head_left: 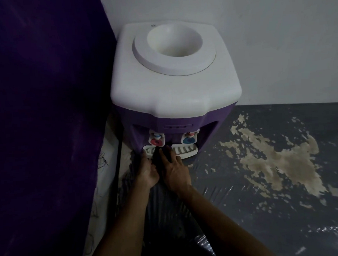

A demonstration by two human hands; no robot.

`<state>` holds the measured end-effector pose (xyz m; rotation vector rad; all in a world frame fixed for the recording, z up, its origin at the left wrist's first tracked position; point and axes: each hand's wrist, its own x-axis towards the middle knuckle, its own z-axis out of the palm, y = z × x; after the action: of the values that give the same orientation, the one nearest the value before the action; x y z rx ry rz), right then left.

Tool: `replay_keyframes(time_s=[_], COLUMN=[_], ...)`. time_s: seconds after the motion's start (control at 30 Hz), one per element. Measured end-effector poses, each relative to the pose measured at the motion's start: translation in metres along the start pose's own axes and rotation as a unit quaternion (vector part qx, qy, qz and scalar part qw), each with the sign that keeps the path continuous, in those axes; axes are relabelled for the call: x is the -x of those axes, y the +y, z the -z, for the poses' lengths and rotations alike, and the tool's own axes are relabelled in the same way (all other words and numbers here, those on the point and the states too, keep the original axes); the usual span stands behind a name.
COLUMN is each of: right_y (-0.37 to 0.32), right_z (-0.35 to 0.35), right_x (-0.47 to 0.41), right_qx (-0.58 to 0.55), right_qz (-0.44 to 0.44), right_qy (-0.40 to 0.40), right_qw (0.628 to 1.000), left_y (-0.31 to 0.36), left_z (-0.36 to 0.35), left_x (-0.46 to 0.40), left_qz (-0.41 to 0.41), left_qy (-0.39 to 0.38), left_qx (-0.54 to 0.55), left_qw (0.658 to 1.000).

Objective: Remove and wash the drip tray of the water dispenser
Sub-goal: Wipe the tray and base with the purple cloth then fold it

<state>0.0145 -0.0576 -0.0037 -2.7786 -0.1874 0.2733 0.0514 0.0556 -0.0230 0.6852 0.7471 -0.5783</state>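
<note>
White drip tray lies left-to-right at frame centre; left hand and right hand grip its front edge.

We can't see the drip tray middle, covered by right hand fingers; left hand fingertips hide its 9 o'clock end; both forearms cut off at 6 o'clock edge

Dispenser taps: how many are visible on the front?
2: a red-levered tap on the left above the drip tray, a blue-levered tap on the right. None seems hidden.
</note>
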Motion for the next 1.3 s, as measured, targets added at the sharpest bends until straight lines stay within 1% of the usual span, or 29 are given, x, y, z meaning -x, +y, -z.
replay_keyframes(time_s=[0.07,0.13,0.27,0.33,0.4,0.43,0.47,0.53,0.57,0.63,0.7,0.77,0.8,0.87,0.9,0.97,1.0,1.03,1.1,1.17,1.23,1.3], right_y=[0.002,0.007,0.014,0.018,0.026,0.028,0.028,0.024,0.021,0.017,0.02,0.028,0.032,0.035,0.035,0.037,0.039,0.041,0.042,0.041,0.04,0.04], right_z=[0.0,0.0,0.006,0.009,0.01,0.011,0.012,0.016,0.018,0.019,0.017,0.013,0.011,0.011,0.013,0.018,0.02,0.022,0.024,0.024,0.024,0.024], right_x=[-0.001,0.001,0.003,0.006,0.01,0.01,0.009,0.001,-0.004,-0.011,-0.013,-0.012,-0.01,-0.01,-0.01,-0.014,-0.016,-0.017,-0.019,-0.018,-0.017,-0.017], right_qx=[-0.006,-0.006,-0.047,-0.072,-0.132,-0.191,-0.255,-0.343,-0.359,-0.365,-0.394,-0.445,-0.464,-0.513,-0.554,-0.634,-0.655,-0.663,-0.667,-0.672,-0.68,-0.682], right_qz=[0.005,0.012,0.021,0.02,-0.013,-0.058,-0.113,-0.215,-0.252,-0.3,-0.351,-0.414,-0.431,-0.43,-0.42,-0.403,-0.403,-0.408,-0.418,-0.419,-0.412,-0.407], right_qy=[-0.008,-0.008,0.003,0.048,0.123,0.16,0.186,0.206,0.212,0.226,0.209,0.167,0.148,0.117,0.103,0.079,0.068,0.059,0.056,0.067,0.07,0.066], right_qw=[1.0,1.0,0.999,0.996,0.983,0.967,0.942,0.891,0.873,0.852,0.823,0.777,0.759,0.733,0.711,0.656,0.636,0.625,0.614,0.607,0.603,0.604], left_y=[0.0,-0.001,-0.004,-0.006,-0.008,-0.009,-0.01,-0.012,-0.012,-0.011,-0.01,-0.009,-0.009,-0.009,-0.009,-0.01,-0.01,-0.01,-0.011,-0.011,-0.013,-0.014], left_z=[-0.001,-0.003,-0.003,-0.005,-0.008,-0.009,-0.01,-0.01,-0.011,-0.012,-0.015,-0.016,-0.017,-0.018,-0.018,-0.019,-0.019,-0.019,-0.02,-0.022,-0.024,-0.027], left_x=[0.002,0.004,0.002,0.0,-0.001,-0.002,-0.003,-0.003,-0.002,0.0,0.002,0.003,0.003,0.004,0.004,0.005,0.005,0.004,0.005,0.007,0.01,0.013], left_qz=[-0.001,-0.007,-0.03,-0.043,-0.051,-0.057,-0.066,-0.081,-0.085,-0.088,-0.087,-0.086,-0.084,-0.079,-0.079,-0.083,-0.084,-0.085,-0.088,-0.094,-0.099,-0.101], left_qy=[-0.029,-0.039,-0.014,0.005,0.036,0.056,0.073,0.091,0.094,0.094,0.104,0.112,0.111,0.107,0.107,0.107,0.108,0.111,0.117,0.13,0.148,0.182], left_qx=[-0.02,-0.047,-0.097,-0.096,-0.105,-0.117,-0.13,-0.148,-0.152,-0.149,-0.134,-0.117,-0.113,-0.112,-0.112,-0.112,-0.112,-0.112,-0.125,-0.174,-0.244,-0.306], left_qw=[0.999,0.998,0.995,0.994,0.993,0.99,0.987,0.981,0.98,0.98,0.982,0.983,0.984,0.985,0.985,0.984,0.984,0.984,0.981,0.972,0.953,0.929])
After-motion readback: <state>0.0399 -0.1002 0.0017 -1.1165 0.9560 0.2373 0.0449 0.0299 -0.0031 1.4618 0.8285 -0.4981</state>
